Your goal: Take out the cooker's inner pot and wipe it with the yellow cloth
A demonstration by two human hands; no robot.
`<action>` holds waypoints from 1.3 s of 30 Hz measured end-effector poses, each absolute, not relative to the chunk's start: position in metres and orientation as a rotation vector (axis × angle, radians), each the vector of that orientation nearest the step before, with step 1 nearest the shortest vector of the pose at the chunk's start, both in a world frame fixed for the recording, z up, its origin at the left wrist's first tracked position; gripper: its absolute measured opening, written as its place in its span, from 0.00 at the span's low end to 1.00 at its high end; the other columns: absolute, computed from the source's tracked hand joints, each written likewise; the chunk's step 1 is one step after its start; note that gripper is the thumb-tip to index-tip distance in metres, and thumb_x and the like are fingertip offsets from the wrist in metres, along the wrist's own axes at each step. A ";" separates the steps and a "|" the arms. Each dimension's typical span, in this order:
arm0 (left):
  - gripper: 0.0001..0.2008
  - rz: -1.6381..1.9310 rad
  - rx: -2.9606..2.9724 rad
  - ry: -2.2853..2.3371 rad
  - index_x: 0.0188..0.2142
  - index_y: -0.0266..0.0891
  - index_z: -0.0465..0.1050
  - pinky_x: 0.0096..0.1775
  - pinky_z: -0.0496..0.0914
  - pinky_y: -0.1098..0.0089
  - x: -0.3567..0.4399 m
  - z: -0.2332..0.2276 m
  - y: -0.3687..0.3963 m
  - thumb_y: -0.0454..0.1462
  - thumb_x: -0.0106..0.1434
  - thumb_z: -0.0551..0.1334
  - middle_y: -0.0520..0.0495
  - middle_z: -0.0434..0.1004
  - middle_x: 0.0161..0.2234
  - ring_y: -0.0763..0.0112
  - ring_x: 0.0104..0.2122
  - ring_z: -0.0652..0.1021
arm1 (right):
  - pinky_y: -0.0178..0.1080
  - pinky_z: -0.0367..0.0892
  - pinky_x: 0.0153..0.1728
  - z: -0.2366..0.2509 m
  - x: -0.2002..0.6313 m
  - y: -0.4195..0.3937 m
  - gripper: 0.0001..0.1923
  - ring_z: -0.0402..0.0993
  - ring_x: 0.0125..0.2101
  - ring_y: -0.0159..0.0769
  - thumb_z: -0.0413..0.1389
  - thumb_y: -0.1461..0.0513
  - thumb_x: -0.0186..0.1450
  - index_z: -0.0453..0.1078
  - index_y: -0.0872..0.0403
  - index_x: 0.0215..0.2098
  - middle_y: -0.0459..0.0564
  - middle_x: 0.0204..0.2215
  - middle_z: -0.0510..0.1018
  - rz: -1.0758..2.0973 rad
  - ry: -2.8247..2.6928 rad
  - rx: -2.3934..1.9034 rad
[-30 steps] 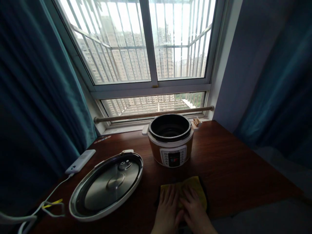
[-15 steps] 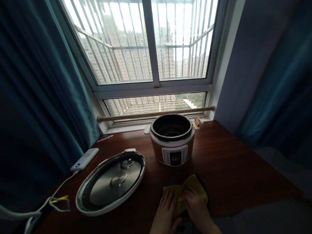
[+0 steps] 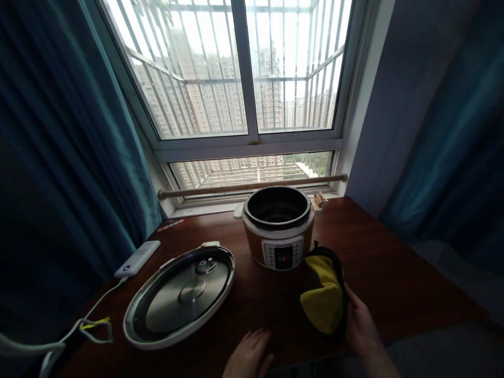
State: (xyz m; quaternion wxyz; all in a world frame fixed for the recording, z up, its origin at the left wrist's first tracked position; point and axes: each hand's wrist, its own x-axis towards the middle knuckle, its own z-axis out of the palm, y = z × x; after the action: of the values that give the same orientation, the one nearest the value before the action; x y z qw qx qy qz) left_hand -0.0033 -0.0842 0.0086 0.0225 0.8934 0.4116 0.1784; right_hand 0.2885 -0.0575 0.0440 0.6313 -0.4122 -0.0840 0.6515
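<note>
My right hand [image 3: 360,317] grips a yellow cloth with a dark edge [image 3: 325,294] from its right side, in front of the cooker and raised off the table. Some of the fingers are hidden behind the cloth. Near the table's front edge, my left hand [image 3: 250,353] is open and holds nothing, its fingers extended. Beyond both hands stands a pressure cooker [image 3: 255,244] without its lid, its dark inner pot [image 3: 277,207] showing. The round lid [image 3: 192,296] lies with its metal inside facing up, left of my left hand.
A white power bank [image 3: 137,259] with a cable [image 3: 96,308] lies at the table's left edge. The brown table [image 3: 378,257] reaches to the window. Small wooden pieces [image 3: 318,199] are behind the cooker on its right. Blue curtains [image 3: 118,157] hang at the sides.
The yellow cloth has come up off the table and moved to the right in my right hand. My left hand has let go of it and drawn back down and left.
</note>
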 end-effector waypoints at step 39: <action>0.20 0.791 1.786 1.784 0.14 0.37 0.63 0.19 0.51 0.73 -0.004 0.183 0.210 0.49 0.49 0.59 0.53 0.59 0.11 0.77 0.13 0.60 | 0.42 0.66 0.41 0.227 0.282 0.194 0.18 0.71 0.45 0.47 0.58 0.64 0.54 0.72 0.60 0.43 0.66 0.43 0.73 0.138 -1.677 -2.316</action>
State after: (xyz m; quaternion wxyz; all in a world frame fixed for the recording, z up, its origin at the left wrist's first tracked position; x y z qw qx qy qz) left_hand -0.0043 0.2104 0.1828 0.2455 0.6544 0.6538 0.2899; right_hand 0.2817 0.1944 0.2273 0.1390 -0.8013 -0.5800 0.0476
